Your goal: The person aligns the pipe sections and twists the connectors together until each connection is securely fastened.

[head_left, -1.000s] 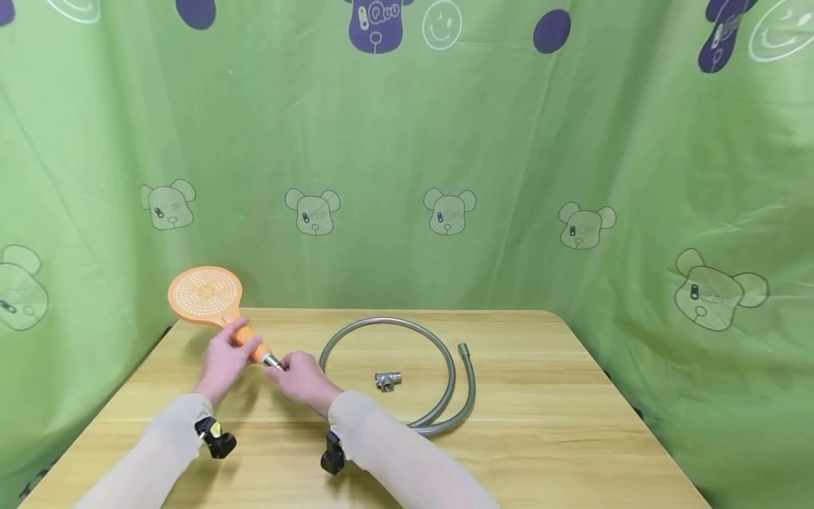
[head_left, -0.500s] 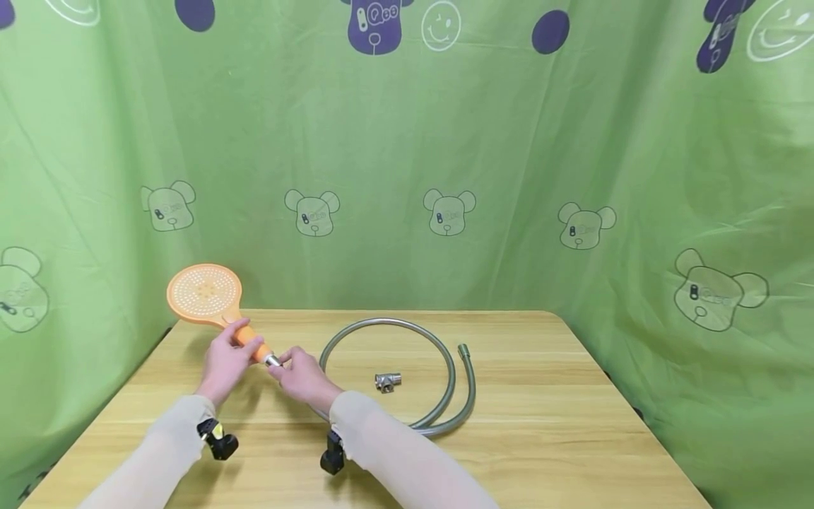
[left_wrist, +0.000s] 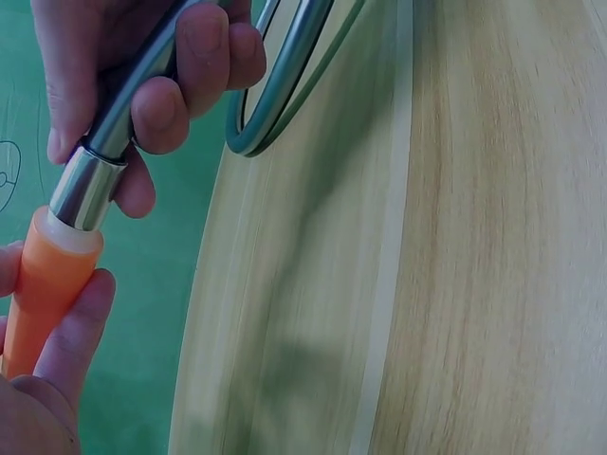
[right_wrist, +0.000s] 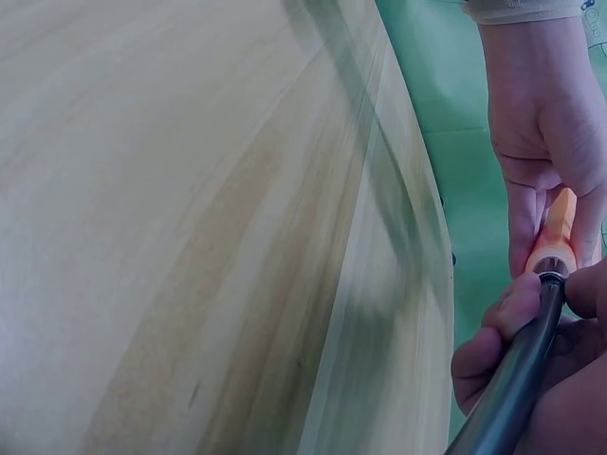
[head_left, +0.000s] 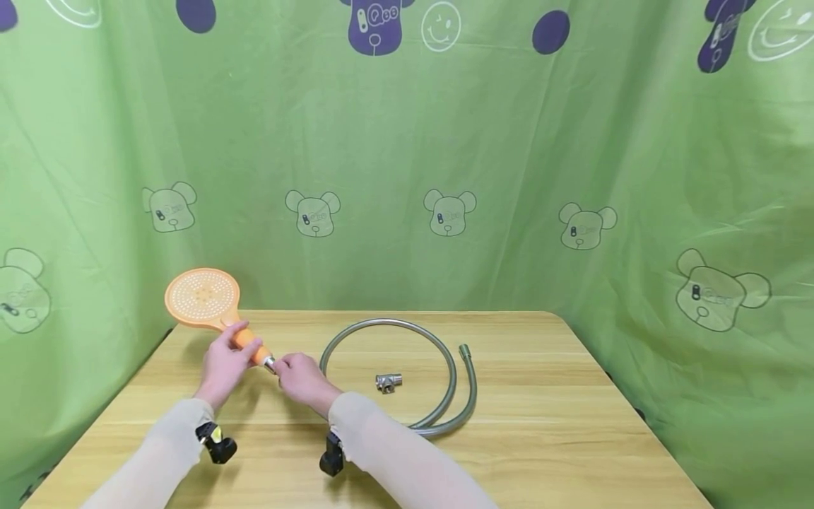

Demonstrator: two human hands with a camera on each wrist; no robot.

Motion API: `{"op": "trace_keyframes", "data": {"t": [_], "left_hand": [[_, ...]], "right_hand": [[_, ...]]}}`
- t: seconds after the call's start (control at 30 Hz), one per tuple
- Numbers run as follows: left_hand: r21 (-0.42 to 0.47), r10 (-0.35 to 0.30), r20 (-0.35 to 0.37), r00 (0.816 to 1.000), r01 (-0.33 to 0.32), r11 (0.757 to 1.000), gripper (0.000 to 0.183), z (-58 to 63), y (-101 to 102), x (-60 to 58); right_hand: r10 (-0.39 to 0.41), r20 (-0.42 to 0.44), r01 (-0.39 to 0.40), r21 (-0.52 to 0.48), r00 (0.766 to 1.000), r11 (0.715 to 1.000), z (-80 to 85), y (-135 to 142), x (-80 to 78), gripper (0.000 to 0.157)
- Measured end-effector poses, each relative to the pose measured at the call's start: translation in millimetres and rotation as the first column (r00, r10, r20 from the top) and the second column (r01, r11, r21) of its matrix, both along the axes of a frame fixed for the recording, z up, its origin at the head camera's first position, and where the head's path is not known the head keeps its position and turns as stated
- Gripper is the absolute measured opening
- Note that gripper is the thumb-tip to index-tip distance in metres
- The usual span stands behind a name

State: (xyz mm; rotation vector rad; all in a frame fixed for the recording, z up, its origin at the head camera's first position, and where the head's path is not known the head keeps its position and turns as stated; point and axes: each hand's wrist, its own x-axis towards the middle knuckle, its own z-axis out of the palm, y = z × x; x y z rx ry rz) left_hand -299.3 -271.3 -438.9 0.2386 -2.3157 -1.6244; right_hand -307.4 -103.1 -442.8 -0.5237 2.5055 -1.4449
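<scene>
An orange shower head [head_left: 202,297] with a round perforated face is held tilted above the table's left side. My left hand [head_left: 224,364] grips its handle [left_wrist: 49,275]. At the handle's lower end sits a silver hose connector [left_wrist: 87,190], meeting the handle with a whitish ring between them. My right hand [head_left: 305,382] pinches the grey metal shower hose [right_wrist: 507,379] just behind that connector, fingers curled round it. The hose's loop [head_left: 388,322] lies on the table to the right. The thread inside the connector is hidden.
A small metal tee valve [head_left: 388,382] lies inside the hose loop. The hose's other end [head_left: 465,350] points toward the back of the wooden table [head_left: 540,452]. A green patterned curtain [head_left: 381,141] hangs behind and on both sides.
My right thumb and fingers lift and loosen at the connector, then close round it again, a turning motion. The shower head shifts only slightly; the hose loop and tee valve stay put.
</scene>
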Motion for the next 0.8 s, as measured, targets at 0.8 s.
{"op": "trace_keyframes", "data": {"t": [0.8], "left_hand": [[-0.014, -0.008, -0.009, 1.0, 0.008, 1.0, 0.063, 0.0, 1.6, -1.3]], "right_hand": [[-0.069, -0.013, 0.069, 0.007, 0.998, 0.998, 0.9, 0.0, 1.7, 0.023]]}}
